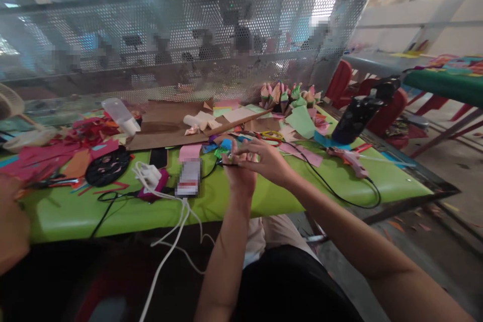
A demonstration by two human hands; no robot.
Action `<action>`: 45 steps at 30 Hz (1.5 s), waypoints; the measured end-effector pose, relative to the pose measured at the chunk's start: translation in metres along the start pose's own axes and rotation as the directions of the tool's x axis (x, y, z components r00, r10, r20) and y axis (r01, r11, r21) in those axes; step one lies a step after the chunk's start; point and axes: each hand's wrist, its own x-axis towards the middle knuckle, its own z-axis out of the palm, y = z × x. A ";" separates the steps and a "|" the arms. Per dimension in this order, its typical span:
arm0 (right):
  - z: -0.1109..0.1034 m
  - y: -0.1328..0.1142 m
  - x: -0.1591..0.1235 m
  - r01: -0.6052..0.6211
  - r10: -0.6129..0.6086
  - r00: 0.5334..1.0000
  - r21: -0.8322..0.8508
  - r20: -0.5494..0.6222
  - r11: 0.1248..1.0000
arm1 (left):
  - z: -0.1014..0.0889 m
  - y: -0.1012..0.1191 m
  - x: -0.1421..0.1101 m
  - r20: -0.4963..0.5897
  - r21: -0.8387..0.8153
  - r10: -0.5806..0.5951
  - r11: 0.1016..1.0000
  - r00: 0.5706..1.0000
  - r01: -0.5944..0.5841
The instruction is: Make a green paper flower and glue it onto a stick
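My left hand (240,173) is raised over the front of the green-covered table (215,206), its fingers curled upward. Against it is my right hand (269,161), with fingers bent and pressed together at the left fingertips. A thin dark piece shows between the two hands, too small and blurred to name. Just behind them lie crumpled blue paper (226,144) and green paper (220,153). A phone with a lit screen (189,177) and white cables is left of my left hand.
A pink glue gun (350,158) with a black cord lies right, near a dark bottle (354,118). Folded paper cones (287,96) stand behind, beside brown paper (166,121). Left are a black round tray (107,167), red scraps (88,136) and another person's arm (13,221).
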 end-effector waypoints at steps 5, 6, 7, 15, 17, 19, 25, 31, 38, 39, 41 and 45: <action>0.008 0.008 -0.013 -0.007 0.006 0.999 -0.030 -0.046 1.000 | 0.003 -0.003 -0.004 0.111 -0.027 -0.010 1.000 0.994 0.013; 0.009 0.008 -0.014 -0.011 0.010 0.998 -0.018 -0.064 1.000 | 0.003 -0.003 -0.005 0.132 -0.018 -0.018 1.000 0.991 0.020; 0.010 0.008 -0.015 -0.014 0.014 0.996 -0.005 -0.084 1.000 | 0.004 -0.004 -0.005 0.149 -0.005 -0.027 1.000 0.988 0.028; -0.002 0.033 -0.021 -0.187 0.334 0.911 0.480 -0.242 0.857 | -0.017 0.008 0.015 0.104 0.623 0.154 0.760 0.983 -0.185; -0.006 0.047 -0.025 -0.199 0.420 0.858 0.563 -0.296 0.802 | -0.027 0.012 0.022 0.127 0.759 0.189 0.614 0.974 -0.218; -0.008 0.059 -0.030 -0.192 0.457 0.823 0.592 -0.338 0.783 | -0.033 0.014 0.026 0.197 0.928 0.198 0.278 0.960 -0.248; -0.002 0.076 -0.041 -0.237 0.492 0.800 0.573 -0.344 0.785 | -0.026 0.003 0.018 0.217 0.889 0.168 -0.441 0.962 -0.124; 0.002 0.076 -0.047 -0.255 0.490 0.814 0.565 -0.313 0.785 | -0.025 -0.005 0.015 0.172 0.836 0.112 -0.543 0.979 -0.084; 0.009 0.071 -0.051 -0.244 0.438 0.860 0.542 -0.262 0.804 | -0.029 -0.002 0.023 0.140 0.984 0.192 -0.138 0.971 -0.114; 0.010 0.070 -0.051 -0.240 0.432 0.864 0.543 -0.258 0.805 | -0.030 -0.002 0.025 0.136 0.991 0.197 -0.034 0.971 -0.132; 0.012 0.068 -0.052 -0.224 0.420 0.867 0.545 -0.267 0.808 | -0.032 -0.005 0.030 0.131 0.971 0.198 0.170 0.971 -0.166; 0.013 0.066 -0.053 -0.212 0.413 0.864 0.537 -0.287 0.816 | -0.034 -0.015 0.035 0.158 0.838 0.152 0.502 0.976 -0.214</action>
